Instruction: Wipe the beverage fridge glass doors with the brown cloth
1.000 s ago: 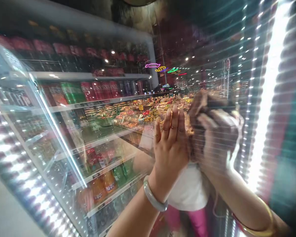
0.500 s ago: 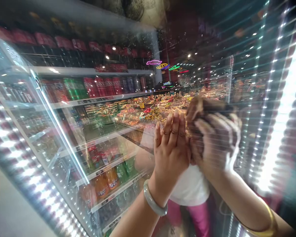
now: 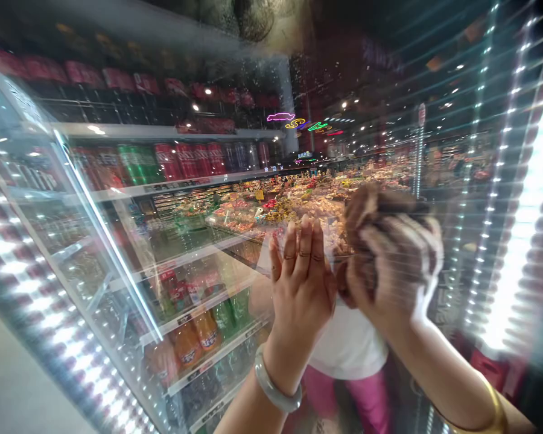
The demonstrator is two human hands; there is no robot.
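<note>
My left hand [image 3: 301,292], with a pale bangle [image 3: 275,386] at the wrist, lies flat on or close to the glass, fingers pointing up. To its right is my right hand [image 3: 393,274], blurred, with a gold bangle [image 3: 495,407]. Its fingers are curled beside a dark brown shape [image 3: 366,211]; whether this is a held thing or a reflection is unclear. Behind the glass stand red cans [image 3: 190,160], green cans [image 3: 138,164] and orange bottles [image 3: 187,345] on shelves.
Bright light strips [image 3: 520,217] run along the right and lower left. Reflected in the glass are a lit store with food displays [image 3: 276,205], neon signs [image 3: 295,123], and a figure in a white top [image 3: 355,340] and pink trousers [image 3: 371,398].
My left hand has shifted a little to the left and down. My right hand stays in nearly the same place, still curled.
</note>
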